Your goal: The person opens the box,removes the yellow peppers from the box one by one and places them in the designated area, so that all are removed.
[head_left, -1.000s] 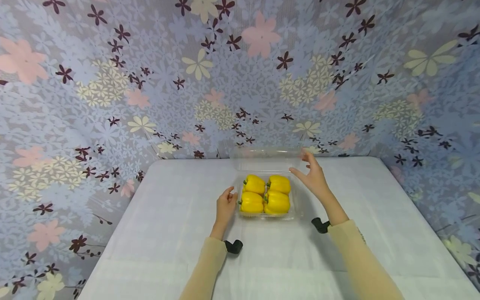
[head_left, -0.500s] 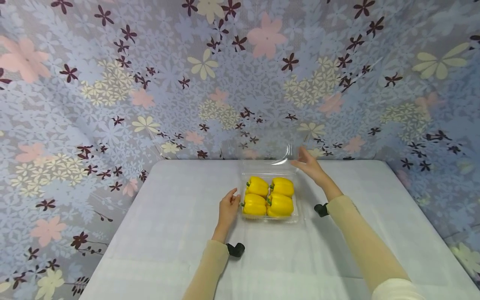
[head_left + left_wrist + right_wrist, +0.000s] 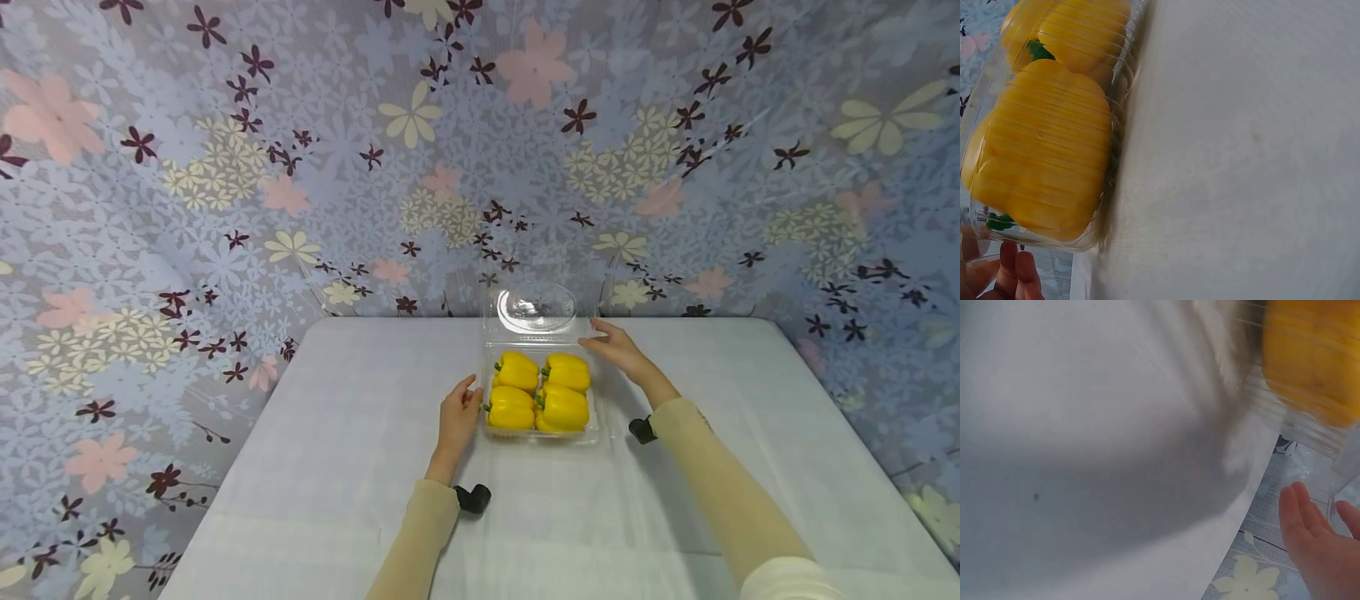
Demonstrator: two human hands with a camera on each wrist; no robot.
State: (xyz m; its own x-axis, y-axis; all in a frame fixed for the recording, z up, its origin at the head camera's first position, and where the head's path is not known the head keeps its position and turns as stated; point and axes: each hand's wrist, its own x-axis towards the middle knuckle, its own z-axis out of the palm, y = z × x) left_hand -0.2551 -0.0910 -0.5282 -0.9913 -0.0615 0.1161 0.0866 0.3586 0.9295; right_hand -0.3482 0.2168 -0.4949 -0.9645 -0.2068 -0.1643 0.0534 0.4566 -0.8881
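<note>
Several yellow bell peppers (image 3: 564,408) with green stems sit in two rows in a clear plastic clamshell box (image 3: 595,427). Its clear lid (image 3: 536,310) stands raised at the back, with a bright glare on it. My left hand (image 3: 456,421) is at the box's left side; in the left wrist view its fingertips (image 3: 1025,267) overlap the rim at a corner. Beside the lid's lower right edge is my right hand (image 3: 624,354). The right wrist view shows its fingers (image 3: 1300,509) fairly straight and the thumb apart, with the lid's edge between them.
A white cloth covers the table (image 3: 360,400). Directly behind its back edge hangs a floral curtain (image 3: 360,208). Black wrist cameras (image 3: 474,499) project from both forearms near the front of the box.
The lid's angle has changed, and its glare has shifted left and grown. My right hand has come lower along the lid's right side, its fingers closer together. The left hand stays beside the box.
</note>
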